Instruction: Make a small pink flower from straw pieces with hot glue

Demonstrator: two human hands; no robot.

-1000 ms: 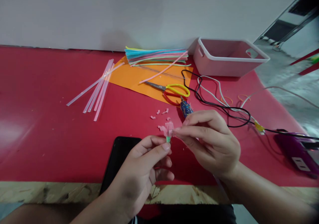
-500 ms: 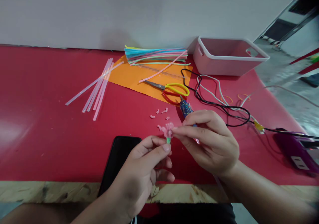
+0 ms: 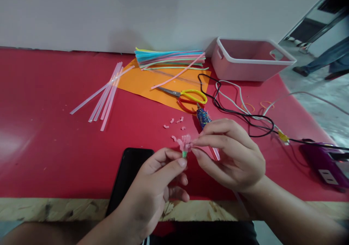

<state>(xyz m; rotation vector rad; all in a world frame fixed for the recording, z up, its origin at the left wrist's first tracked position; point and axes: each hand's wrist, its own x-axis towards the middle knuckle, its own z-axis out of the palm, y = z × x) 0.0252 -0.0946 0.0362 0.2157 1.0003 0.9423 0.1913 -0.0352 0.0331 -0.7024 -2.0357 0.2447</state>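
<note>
Between thumb and fingers, my left hand [image 3: 160,181] pinches the green base of a small pink flower [image 3: 184,143], which stands upright. At the flower's right side are the fingertips of my right hand [image 3: 231,154], thumb and forefinger slightly apart at a petal; whether they grip it is too small to tell. Several curled pink bits [image 3: 166,127] lie on the red table [image 3: 68,157] just beyond the flower. Partly behind my right hand is a dark blue glue gun [image 3: 203,117]. A black phone [image 3: 131,172] lies beside my left hand.
Scissors [image 3: 191,96] and a bundle of fuzzy stems [image 3: 169,59] rest on orange paper [image 3: 133,83]. Clear sticks [image 3: 109,92] lie left. A pink bin [image 3: 240,68], cables [image 3: 231,110] and a purple power box [image 3: 324,165] are right. A person's legs [image 3: 327,57] show beyond.
My right hand has shifted slightly right, and its thumb and forefinger have parted a little. My left hand keeps its hold on the flower. A person's legs have come into view at the right.
</note>
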